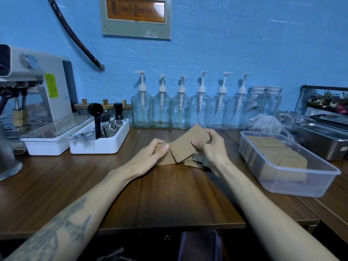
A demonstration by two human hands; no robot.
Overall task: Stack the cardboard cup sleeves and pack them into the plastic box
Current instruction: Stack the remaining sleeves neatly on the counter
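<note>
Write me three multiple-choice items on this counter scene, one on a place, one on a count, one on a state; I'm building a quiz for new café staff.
1. Where does the plastic box stand?
A. On the person's right
B. Beside the espresso machine
C. Behind the pump bottles

2. How many pump bottles line the wall?
A. Three
B. Six
C. Nine

3. What is in the box?
A. Nothing
B. A row of cardboard sleeves
C. Metal cups

Key: 1 A, it sits right of the right hand. 2 B, six white pump heads show. 3 B, brown sleeves fill much of it, while both hands, the left hand too, hold more sleeves.
</note>
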